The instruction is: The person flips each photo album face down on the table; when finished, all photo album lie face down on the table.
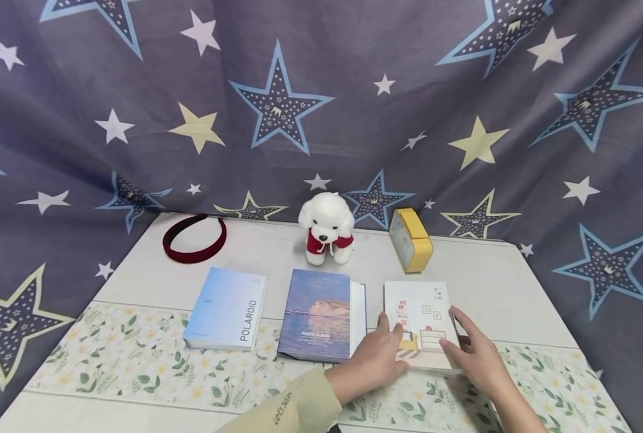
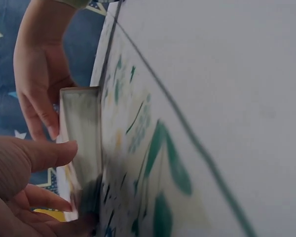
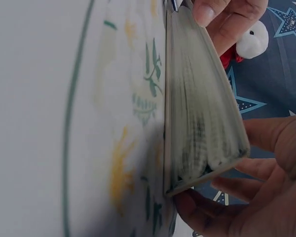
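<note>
Part of held white book (image 1: 423, 307) hidden behind left grip (image 1: 372, 356), right grip (image 1: 479, 356).

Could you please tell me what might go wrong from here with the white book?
The left hand is close beside the blue photo album and might nudge it. Both it and the right hand hold the white book at its edges, so it could slip. Pushed back, it may bump the yellow item.

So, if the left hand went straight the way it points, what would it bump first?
The white book: the left hand seems to be touching its edge, though exact depth is hard to judge.
</note>
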Available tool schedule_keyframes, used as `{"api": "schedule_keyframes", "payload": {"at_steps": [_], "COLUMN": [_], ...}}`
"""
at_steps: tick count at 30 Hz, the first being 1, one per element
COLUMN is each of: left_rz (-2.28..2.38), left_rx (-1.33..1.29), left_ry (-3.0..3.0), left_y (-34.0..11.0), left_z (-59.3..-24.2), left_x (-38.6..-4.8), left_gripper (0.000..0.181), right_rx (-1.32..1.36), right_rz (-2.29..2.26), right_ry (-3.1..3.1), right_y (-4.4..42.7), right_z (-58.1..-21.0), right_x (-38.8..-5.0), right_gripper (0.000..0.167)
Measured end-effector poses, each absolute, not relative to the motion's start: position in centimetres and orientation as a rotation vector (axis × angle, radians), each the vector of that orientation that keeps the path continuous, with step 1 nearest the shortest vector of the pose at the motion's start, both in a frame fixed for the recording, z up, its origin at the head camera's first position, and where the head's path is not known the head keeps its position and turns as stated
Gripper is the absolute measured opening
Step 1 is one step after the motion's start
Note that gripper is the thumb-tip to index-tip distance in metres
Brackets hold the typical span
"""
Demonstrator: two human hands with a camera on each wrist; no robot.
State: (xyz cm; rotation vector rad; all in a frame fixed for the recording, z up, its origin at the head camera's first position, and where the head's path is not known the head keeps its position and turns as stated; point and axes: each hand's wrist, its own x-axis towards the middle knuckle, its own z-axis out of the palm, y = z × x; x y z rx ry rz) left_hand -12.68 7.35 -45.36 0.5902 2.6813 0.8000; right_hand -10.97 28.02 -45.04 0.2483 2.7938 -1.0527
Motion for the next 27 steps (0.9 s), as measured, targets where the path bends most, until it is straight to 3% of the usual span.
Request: {"api": "schedule_keyframes", "payload": {"at_steps": [9, 27], "left_rz": [0.810, 1.018], "left_rx": [0.649, 0.613], "left_ry": [2.647, 2.847], "left_y": [5.1, -2.5], "left_z": [-44.3, -42.8], "left_x": [-12.4, -12.6], "left_gripper": [0.068, 0.065], "right_rx": [0.184, -0.042], "right_rz": [-1.010, -0.945], "right_ry": [2.829, 3.029], "right_y": [27.2, 23.3], "right_z": [-45.0, -43.7], "right_x": [-10.8, -11.3], "right_gripper": [0.081, 0.051]}}
